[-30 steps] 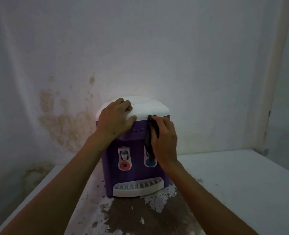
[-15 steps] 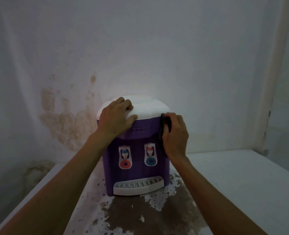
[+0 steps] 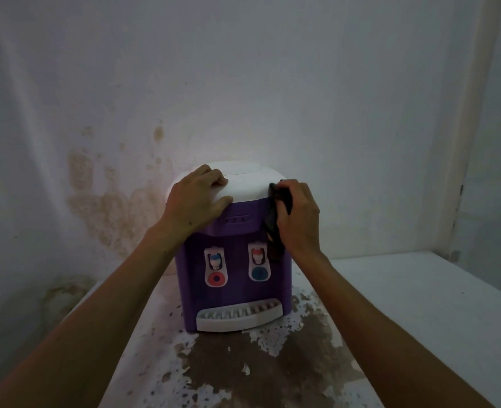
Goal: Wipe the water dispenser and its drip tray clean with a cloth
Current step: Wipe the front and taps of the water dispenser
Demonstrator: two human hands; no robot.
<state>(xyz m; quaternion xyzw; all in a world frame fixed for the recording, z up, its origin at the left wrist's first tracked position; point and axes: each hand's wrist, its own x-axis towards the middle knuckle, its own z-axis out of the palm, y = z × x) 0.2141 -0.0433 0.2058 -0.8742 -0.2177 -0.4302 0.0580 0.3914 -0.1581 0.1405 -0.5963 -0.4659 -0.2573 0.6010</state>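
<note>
A small purple water dispenser point(image 3: 234, 293) with a white lid stands on a white table, two taps on its front. Its white slotted drip tray point(image 3: 239, 315) juts out at the base. My left hand point(image 3: 197, 201) rests on the left of the lid, fingers curled over the top, thumb along the lid's front edge. My right hand point(image 3: 298, 217) presses a dark cloth point(image 3: 274, 228) against the dispenser's upper right corner. The cloth hangs down beside the right tap.
The white table point(image 3: 390, 304) has a large patch of peeled, brown surface point(image 3: 273, 363) in front of the dispenser. A stained white wall point(image 3: 111, 207) stands close behind. The table's right part runs toward a corner.
My right hand with the cloth has slid from the front face across to the upper right corner and up to the lid's edge. The left hand has stayed on the lid.
</note>
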